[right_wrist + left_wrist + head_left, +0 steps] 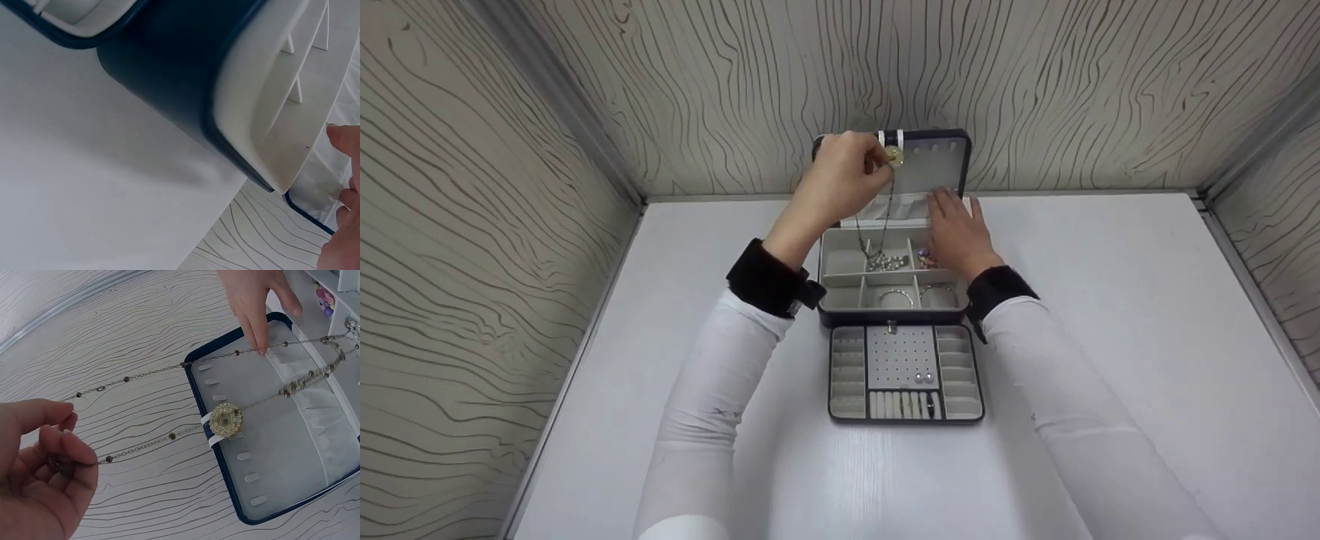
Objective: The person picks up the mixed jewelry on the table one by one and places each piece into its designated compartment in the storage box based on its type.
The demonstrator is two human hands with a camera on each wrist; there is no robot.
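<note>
My left hand (840,176) pinches a thin beaded chain necklace (149,448) and holds it up over the jewelry box (829,315). Two strands run from the fingers, the far part reaching down toward the middle rear compartment. A round gold ornament (226,419) shows along one strand, overlapping the lid's edge in the left wrist view. My right hand (960,234), fingers extended, rests against the gathered pocket (298,371) inside the raised lid (930,165). Its thumb (340,138) is by the box's rear rim in the right wrist view.
Shiny jewelry (889,262), colored beads (325,299) and bracelets (896,298) lie in the box's compartments. In front sits a removed tray (834,375) with pearl earrings (924,377) and ring slots. A wood-patterned wall (1035,90) stands behind the white table (1117,300).
</note>
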